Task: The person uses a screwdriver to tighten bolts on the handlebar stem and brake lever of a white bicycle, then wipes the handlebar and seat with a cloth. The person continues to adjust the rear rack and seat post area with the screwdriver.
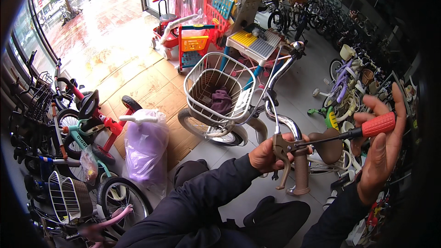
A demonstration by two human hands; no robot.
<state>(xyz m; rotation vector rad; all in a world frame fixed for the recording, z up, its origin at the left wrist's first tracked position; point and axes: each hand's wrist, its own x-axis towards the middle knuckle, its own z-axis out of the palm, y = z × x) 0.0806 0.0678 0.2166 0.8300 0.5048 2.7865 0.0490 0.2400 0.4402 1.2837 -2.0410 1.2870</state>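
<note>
Here, the biggest thing in view is the silver bicycle (239, 124), which stands in the middle of the shop floor with its front wheel on flattened cardboard (147, 87). All other places are given from this bicycle. On its front sits a white wire basket (195, 80) with a dark purple cloth (221, 101) lying inside. Its chrome handlebar (282, 119) curves down toward the person, ending in a brown ribbed grip (301, 172) that points downward.

Beyond the bicycle, toward the glass door, stand red and blue children's ride-on toys (193, 41). To the bicycle's left, a small vehicle wrapped in a purple plastic bag (146, 149) rests on the floor, and further left lean a red children's bike (98, 117) and a teal one (82, 138). To the bicycle's right, small children's bikes (342, 82) crowd the floor.

At the near end of the handlebar, the person's left hand (264, 154) is clenched around the bar just beside the brake lever (282, 156), steadying its bracket. The person's right hand (383, 151), to the right of the handlebar, grasps a screwdriver (349, 133) by its red handle, fingers wrapped loosely with the index finger raised. The screwdriver's dark shaft runs leftward, and its tip meets the brake lever's clamp above the brown grip.
</note>
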